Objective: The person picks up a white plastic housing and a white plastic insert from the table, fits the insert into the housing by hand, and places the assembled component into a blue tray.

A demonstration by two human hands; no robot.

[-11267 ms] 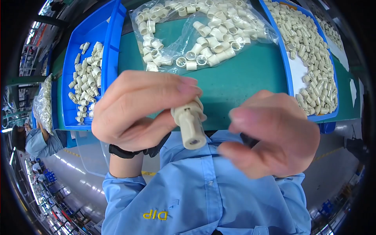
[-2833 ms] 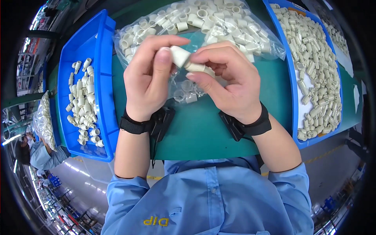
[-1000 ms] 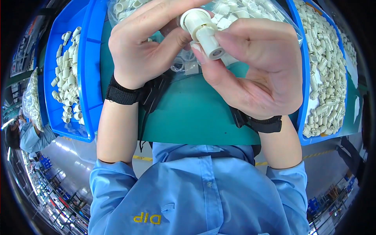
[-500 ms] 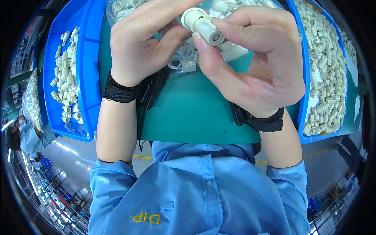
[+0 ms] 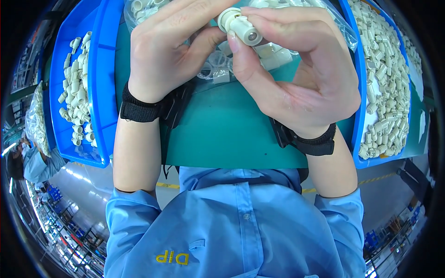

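Observation:
Between both hands, at the top middle, is a cream plastic cylindrical fitting (image 5: 245, 32) with a wide flanged collar at one end and a small round metallic spot in the other. My right hand (image 5: 301, 65) pinches its narrow body between thumb and fingers. My left hand (image 5: 171, 51) closes on the collar end, its fingertips partly hidden behind the piece. Below and behind the fitting lie clear plastic bags (image 5: 215, 67) with white ring-like and cylindrical parts inside.
A blue bin (image 5: 104, 92) with several cream fittings stands at the left. Another blue bin (image 5: 359, 129) at the right is heaped with small cream parts. The green table mat (image 5: 232, 134) runs between them. A person in blue (image 5: 39, 164) is at the far left.
The fitting has tilted and shifted slightly up in my fingers. My right fingers have moved a little along its body, and both hands still hold it.

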